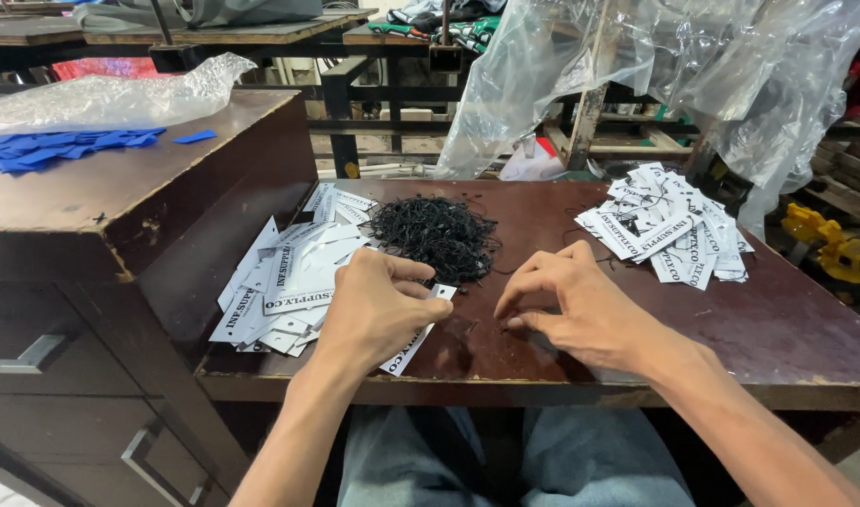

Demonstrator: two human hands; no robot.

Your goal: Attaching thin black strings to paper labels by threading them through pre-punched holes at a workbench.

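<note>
My left hand [378, 305] pinches a white printed paper tag [413, 344] near the front edge of a dark wooden table [786, 329]. My right hand [580, 300] sits just to its right, thumb and fingertips pinched together close to the tabletop, possibly on a thin black string; I cannot tell. A loose pile of the same white tags [289, 277] lies left of my left hand. Behind both hands is a tangled heap of black strings [434, 235]. A second pile of white tags with strings [669, 225] lies at the back right.
A taller dark wooden cabinet [120, 207] with drawers stands at the left, carrying blue cut pieces [59, 148] and a clear plastic bag [111, 94]. Crumpled clear plastic sheeting [674, 66] hangs behind the table. A yellow toy vehicle [838, 249] sits low at the far right.
</note>
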